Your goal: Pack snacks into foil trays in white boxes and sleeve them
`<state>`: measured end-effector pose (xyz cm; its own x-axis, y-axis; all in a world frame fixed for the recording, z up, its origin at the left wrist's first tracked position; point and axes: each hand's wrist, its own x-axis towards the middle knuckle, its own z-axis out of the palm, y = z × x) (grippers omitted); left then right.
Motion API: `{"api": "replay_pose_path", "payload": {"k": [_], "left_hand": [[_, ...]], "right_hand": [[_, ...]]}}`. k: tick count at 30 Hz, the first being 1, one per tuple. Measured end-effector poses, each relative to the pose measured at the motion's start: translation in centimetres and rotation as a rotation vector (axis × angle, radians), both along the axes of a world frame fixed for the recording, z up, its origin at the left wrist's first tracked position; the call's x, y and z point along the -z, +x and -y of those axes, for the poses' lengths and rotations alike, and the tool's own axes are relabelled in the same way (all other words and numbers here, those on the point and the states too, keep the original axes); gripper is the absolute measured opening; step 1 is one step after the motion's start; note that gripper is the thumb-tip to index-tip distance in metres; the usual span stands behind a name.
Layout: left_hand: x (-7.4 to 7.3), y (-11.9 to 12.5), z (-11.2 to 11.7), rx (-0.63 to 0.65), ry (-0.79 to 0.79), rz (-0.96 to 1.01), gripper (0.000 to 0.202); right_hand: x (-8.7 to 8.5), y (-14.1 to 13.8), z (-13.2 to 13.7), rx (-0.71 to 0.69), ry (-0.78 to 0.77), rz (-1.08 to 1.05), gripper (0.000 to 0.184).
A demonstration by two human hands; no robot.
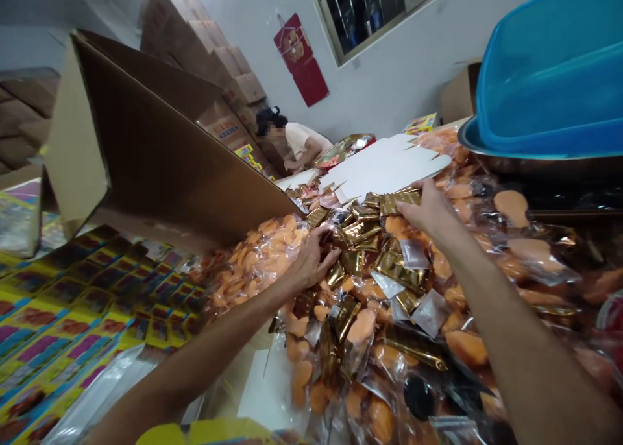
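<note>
My left hand (311, 257) reaches into a heap of small gold sachets (374, 250), fingers curled around some of them. My right hand (428, 206) lies farther back on the same heap, its fingers closed over gold sachets at the edge near flat white card sheets (384, 166). Around and under the sachets lie clear bags of orange pieces (257, 257), which cover most of the table in front of me.
A big open cardboard box (146, 140) leans at the left. Yellow printed packs (58, 315) cover the left table. A blue tub (555, 75) sits in a metal basin at the right. Another person (296, 140) bends over at the back, by stacked cartons (214, 56).
</note>
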<state>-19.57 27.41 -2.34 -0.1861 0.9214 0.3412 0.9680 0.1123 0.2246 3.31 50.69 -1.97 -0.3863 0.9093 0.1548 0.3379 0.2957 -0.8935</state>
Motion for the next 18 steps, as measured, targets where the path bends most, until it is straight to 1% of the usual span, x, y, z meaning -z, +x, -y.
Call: {"api": "replay_pose_path", "payload": {"k": [2, 3, 4, 5, 6, 7, 9, 10, 11, 12, 13, 14, 15, 16, 17, 18], "left_hand": [[-1.1, 0.7, -0.5, 0.028, 0.024, 0.015, 0.093], [-1.5, 1.1, -0.9, 0.066, -0.006, 0.022, 0.105], [-1.8, 1.6, -1.4, 0.110, -0.061, 0.030, 0.114], [-1.9, 2.1, -1.8, 0.151, -0.120, 0.040, 0.119], [-2.0, 2.6, -2.1, 0.185, -0.165, 0.048, 0.118], [-2.1, 3.1, -2.4, 0.213, -0.188, 0.057, 0.111], [-2.8, 3.8, -2.7, 0.278, -0.201, 0.095, 0.091], [-3.5, 4.0, -2.7, 0.317, -0.214, 0.134, 0.081], [-4.5, 3.9, -2.8, 0.351, -0.244, 0.190, 0.074], [-5.8, 3.6, -3.0, 0.370, -0.290, 0.267, 0.070], [-7.2, 3.0, -3.5, 0.363, -0.331, 0.373, 0.067], [-8.6, 2.3, -4.2, 0.310, -0.340, 0.514, 0.066], [-9.8, 1.5, -5.3, 0.223, -0.313, 0.675, 0.065], [-10.7, 0.6, -6.8, 0.078, -0.212, 0.851, 0.058], [-11.3, -0.1, -8.4, -0.094, -0.065, 0.994, 0.049], [-11.5, -0.7, -10.2, -0.188, 0.024, 1.056, 0.042]], "right_hand": [[-0.4, 0.1, 0.4, 0.079, 0.059, 0.029, 0.081], [-0.7, 0.2, 0.7, 0.080, 0.089, 0.055, 0.082], [-1.0, 0.3, 0.9, 0.044, 0.101, 0.089, 0.078], [-1.4, 0.5, 1.2, -0.021, 0.092, 0.130, 0.071], [-1.8, 0.7, 1.4, -0.109, 0.070, 0.170, 0.062], [-2.2, 0.8, 1.6, -0.201, 0.040, 0.202, 0.052], [-3.0, 1.2, 2.0, -0.344, 0.006, 0.257, 0.041], [-3.2, 1.3, 2.2, -0.369, 0.024, 0.302, 0.038], [-3.5, 1.5, 2.2, -0.358, 0.063, 0.357, 0.036], [-3.6, 1.6, 2.2, -0.328, 0.113, 0.411, 0.035], [-3.5, 1.8, 2.2, -0.286, 0.167, 0.457, 0.034], [-3.4, 1.9, 2.1, -0.244, 0.216, 0.487, 0.034], [-3.2, 1.9, 1.9, -0.206, 0.254, 0.498, 0.035], [-2.9, 1.9, 1.8, -0.178, 0.278, 0.499, 0.037], [-2.6, 1.9, 1.7, -0.150, 0.295, 0.503, 0.039], [-2.2, 1.9, 1.6, -0.127, 0.309, 0.514, 0.041]]}}
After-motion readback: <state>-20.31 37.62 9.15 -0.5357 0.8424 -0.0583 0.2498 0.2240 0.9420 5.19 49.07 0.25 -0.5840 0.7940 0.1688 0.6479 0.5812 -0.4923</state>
